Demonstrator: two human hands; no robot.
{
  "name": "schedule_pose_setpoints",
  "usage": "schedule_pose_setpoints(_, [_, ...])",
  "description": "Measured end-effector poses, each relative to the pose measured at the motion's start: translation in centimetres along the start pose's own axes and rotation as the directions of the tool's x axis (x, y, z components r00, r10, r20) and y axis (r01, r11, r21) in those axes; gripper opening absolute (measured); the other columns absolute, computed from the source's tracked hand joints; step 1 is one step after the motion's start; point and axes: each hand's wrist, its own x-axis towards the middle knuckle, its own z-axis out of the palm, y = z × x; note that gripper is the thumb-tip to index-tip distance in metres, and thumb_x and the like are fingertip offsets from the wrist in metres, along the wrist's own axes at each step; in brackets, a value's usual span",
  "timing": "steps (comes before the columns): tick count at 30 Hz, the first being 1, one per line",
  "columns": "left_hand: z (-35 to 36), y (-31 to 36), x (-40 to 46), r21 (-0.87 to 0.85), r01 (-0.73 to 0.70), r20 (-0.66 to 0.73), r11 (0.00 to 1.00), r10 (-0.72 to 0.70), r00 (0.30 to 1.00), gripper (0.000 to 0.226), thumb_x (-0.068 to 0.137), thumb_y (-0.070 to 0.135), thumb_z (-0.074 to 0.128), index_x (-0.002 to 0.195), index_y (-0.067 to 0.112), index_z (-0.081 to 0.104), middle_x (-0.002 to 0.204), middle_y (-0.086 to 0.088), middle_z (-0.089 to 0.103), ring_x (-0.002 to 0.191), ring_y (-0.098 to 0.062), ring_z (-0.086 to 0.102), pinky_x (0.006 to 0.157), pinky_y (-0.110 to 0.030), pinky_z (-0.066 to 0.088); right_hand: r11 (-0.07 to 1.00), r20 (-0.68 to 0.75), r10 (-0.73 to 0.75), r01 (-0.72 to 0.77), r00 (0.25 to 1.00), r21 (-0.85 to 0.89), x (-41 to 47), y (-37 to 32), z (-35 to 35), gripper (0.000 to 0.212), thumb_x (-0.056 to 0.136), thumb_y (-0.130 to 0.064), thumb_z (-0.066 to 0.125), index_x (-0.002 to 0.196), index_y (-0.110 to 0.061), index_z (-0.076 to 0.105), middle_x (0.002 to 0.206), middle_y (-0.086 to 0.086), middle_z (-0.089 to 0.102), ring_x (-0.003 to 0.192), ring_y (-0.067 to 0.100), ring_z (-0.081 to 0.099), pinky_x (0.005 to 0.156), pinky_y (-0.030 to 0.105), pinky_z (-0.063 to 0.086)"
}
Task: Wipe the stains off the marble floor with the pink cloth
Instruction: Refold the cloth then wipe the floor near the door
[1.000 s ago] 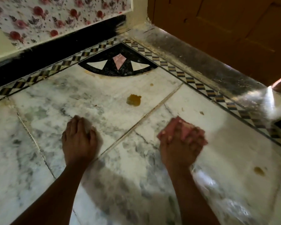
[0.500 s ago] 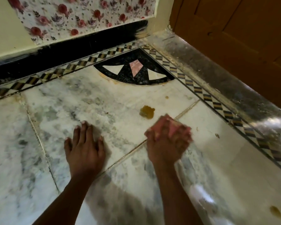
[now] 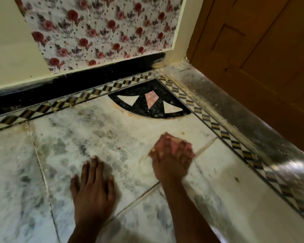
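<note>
Near the floor's far right corner: right hand (image 3: 171,157), fingers curled over the pink cloth (image 3: 174,145), pressing it onto the marble floor (image 3: 95,137).
Cloth place: bunched under the fingers, just short of the black quarter-circle inlay (image 3: 147,102), beside a tile joint.
Left hand (image 3: 93,188): flat on the marble, fingers straight and spread, holding nothing, nearer than the cloth.
Stain: small brown speck (image 3: 236,179) near the checkered border (image 3: 226,135).
Right edge: wooden door (image 3: 261,58).
</note>
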Motion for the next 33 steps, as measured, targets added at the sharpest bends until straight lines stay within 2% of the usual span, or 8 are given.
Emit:
schedule_pose_setpoints(4, [-0.2,0.0,-0.1,-0.008,0.018,0.015,1.0,-0.018,1.0,0.069,0.1,0.05,0.034,0.156,0.013,0.052,0.174,-0.004,0.033,0.159,-0.03,0.036,0.12,-0.063,0.03,0.91,0.039,-0.393,0.395,0.919,-0.129,-5.7,3.8,-0.5,0.075,0.094,-0.085,0.022,0.163,-0.063,0.001,0.182,0.01,0.002,0.165,0.044,-0.005,0.132,0.06,0.012])
schedule_pose_setpoints(7, [-0.3,0.1,-0.1,-0.006,0.018,0.009,1.0,-0.018,1.0,0.067,0.1,0.049,0.034,0.154,0.014,0.054,0.174,-0.003,0.034,0.158,-0.029,0.038,0.119,-0.062,0.03,0.976,-0.047,-0.179,0.171,0.983,-0.135,-6.3,7.8,-0.8,0.084,0.09,-0.088,0.038,0.164,-0.061,0.008,0.178,0.018,0.015,0.162,0.047,0.017,0.129,0.059,0.025])
schedule_pose_setpoints(10, [0.0,0.1,0.0,0.001,0.011,0.004,1.0,-0.011,1.0,0.066,0.1,0.048,0.035,0.154,0.014,0.054,0.173,-0.005,0.035,0.158,-0.029,0.038,0.118,-0.061,0.031,0.986,-0.092,0.164,-0.167,0.982,-0.028,-1.3,5.0,-0.4,0.089,0.091,-0.087,0.03,0.168,-0.052,0.002,0.176,0.03,0.0,0.161,0.056,0.006,0.129,0.068,0.016])
schedule_pose_setpoints(12, [0.2,0.1,-0.1,0.02,0.0,-0.002,1.0,0.0,1.0,0.066,0.1,0.047,0.035,0.153,0.013,0.054,0.173,-0.006,0.036,0.157,-0.03,0.039,0.118,-0.061,0.03,0.983,-0.059,0.182,-0.179,0.982,0.048,1.7,1.1,-0.3,0.086,0.091,-0.087,0.018,0.167,-0.052,-0.002,0.177,0.027,-0.009,0.161,0.055,-0.003,0.129,0.069,0.009])
schedule_pose_setpoints(18, [-0.3,0.2,-0.1,0.05,-0.012,0.038,0.999,0.01,0.999,0.068,0.1,0.045,0.033,0.154,0.008,0.054,0.172,-0.011,0.036,0.157,-0.035,0.039,0.118,-0.063,0.028,0.831,0.006,-0.546,0.542,0.838,-0.126,-4.7,3.4,-1.0,0.065,0.099,-0.08,0.021,0.162,-0.065,0.01,0.18,0.012,0.012,0.165,0.043,0.011,0.131,0.059,0.02])
schedule_pose_setpoints(22, [-0.1,0.2,-0.2,0.034,-0.003,0.025,0.999,0.003,1.0,0.067,0.1,0.044,0.035,0.154,0.008,0.054,0.173,-0.01,0.036,0.157,-0.035,0.038,0.119,-0.063,0.026,0.971,0.002,-0.155,0.153,0.988,-0.186,-0.8,10.5,-2.6,0.076,0.093,-0.087,0.017,0.164,-0.062,0.004,0.175,0.018,0.022,0.156,0.046,0.029,0.123,0.062,0.034])
schedule_pose_setpoints(26, [0.2,0.1,-0.3,0.026,-0.009,0.004,1.0,0.009,1.0,0.067,0.1,0.043,0.036,0.154,0.009,0.053,0.173,-0.011,0.036,0.157,-0.035,0.037,0.119,-0.063,0.025,0.97,-0.025,0.233,-0.231,0.972,0.077,11.1,4.8,-4.3,0.087,0.088,-0.09,0.025,0.165,-0.05,0.01,0.175,0.027,0.008,0.159,0.055,0.011,0.126,0.071,0.016])
schedule_pose_setpoints(33, [-0.7,0.4,-0.2,0.034,-0.009,-0.012,0.999,0.009,1.0,0.067,0.1,0.042,0.035,0.152,0.008,0.055,0.172,-0.012,0.037,0.156,-0.037,0.04,0.118,-0.064,0.027,0.888,0.125,-0.437,0.449,0.891,-0.098,0.7,-2.0,-0.6,0.072,0.1,-0.079,0.025,0.162,-0.062,-0.006,0.181,0.013,-0.008,0.165,0.044,-0.005,0.132,0.063,0.009])
